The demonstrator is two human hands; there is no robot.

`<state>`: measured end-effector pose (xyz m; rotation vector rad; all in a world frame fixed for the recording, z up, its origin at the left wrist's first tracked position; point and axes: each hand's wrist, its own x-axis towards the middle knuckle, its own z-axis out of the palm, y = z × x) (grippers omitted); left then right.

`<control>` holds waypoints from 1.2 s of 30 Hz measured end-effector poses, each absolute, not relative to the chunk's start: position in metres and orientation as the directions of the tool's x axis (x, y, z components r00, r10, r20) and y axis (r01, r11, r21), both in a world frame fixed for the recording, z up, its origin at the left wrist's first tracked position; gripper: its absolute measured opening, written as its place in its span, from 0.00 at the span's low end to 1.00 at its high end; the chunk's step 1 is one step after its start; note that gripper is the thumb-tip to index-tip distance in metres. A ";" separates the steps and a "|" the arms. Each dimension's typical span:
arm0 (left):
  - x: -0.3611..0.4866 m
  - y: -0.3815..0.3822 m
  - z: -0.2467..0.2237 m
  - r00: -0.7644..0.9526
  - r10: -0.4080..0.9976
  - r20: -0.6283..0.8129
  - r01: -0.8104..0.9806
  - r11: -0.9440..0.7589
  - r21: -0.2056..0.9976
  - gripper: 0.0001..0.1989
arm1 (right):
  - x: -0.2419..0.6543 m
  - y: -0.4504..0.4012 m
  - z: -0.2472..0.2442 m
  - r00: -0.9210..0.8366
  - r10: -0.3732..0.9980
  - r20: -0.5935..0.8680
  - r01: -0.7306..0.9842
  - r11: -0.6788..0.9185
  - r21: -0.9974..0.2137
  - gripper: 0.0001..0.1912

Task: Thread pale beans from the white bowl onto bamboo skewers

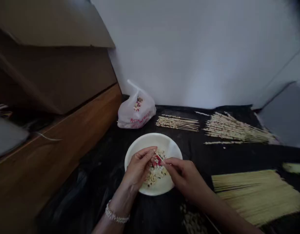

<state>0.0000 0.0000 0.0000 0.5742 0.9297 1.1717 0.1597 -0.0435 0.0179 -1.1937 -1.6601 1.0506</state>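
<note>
Over a white bowl (pixel 132 148), both my hands meet around a thin wooden skewer (pixel 160 156). My right hand (pixel 182 170) pinches the skewer between thumb and fingers. At the skewer's upper left end, my left hand (pixel 141 164) has its thumb and fingertips closed together. Whether a small piece sits between those left fingertips is too fine to tell. Small pale, red and dark pieces (pixel 153 177) lie inside the bowl below my hands. A beaded bracelet (pixel 115 214) circles my left wrist.
Behind the bowl stands a white plastic bag (pixel 137 112) with red print. Skewers with pale pieces (pixel 177 123) lie to its right, with a larger pile (pixel 232 128) beyond. Bare skewers (pixel 259 195) lie at right. A wooden board (pixel 91 126) borders the left; a white wall (pixel 189 55) rises behind.
</note>
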 end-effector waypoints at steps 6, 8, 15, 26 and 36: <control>0.001 -0.003 -0.002 0.103 0.945 -0.311 -0.488 0.321 0.812 0.17 | 0.160 -0.044 0.014 -0.202 0.966 0.165 0.303 0.221 -0.927 0.13; 0.001 -0.004 -0.001 0.123 0.945 -0.302 -0.521 0.320 0.791 0.17 | 0.158 -0.044 0.012 -0.208 0.960 0.185 0.301 0.243 -0.922 0.13; -0.002 -0.004 0.003 0.281 0.904 -0.322 -0.650 0.426 0.629 0.15 | 0.157 -0.044 0.012 -0.240 0.949 0.205 0.197 0.255 -0.947 0.12; -0.007 0.004 -0.001 0.253 0.894 -0.370 -0.795 0.410 0.447 0.04 | 0.160 -0.043 0.011 -0.309 0.951 -0.026 0.120 0.012 -0.993 0.12; -0.006 0.004 -0.006 0.231 0.914 -0.333 -0.782 0.378 0.496 0.05 | 0.157 -0.043 0.009 -0.305 0.951 -0.043 0.087 -0.017 -0.996 0.13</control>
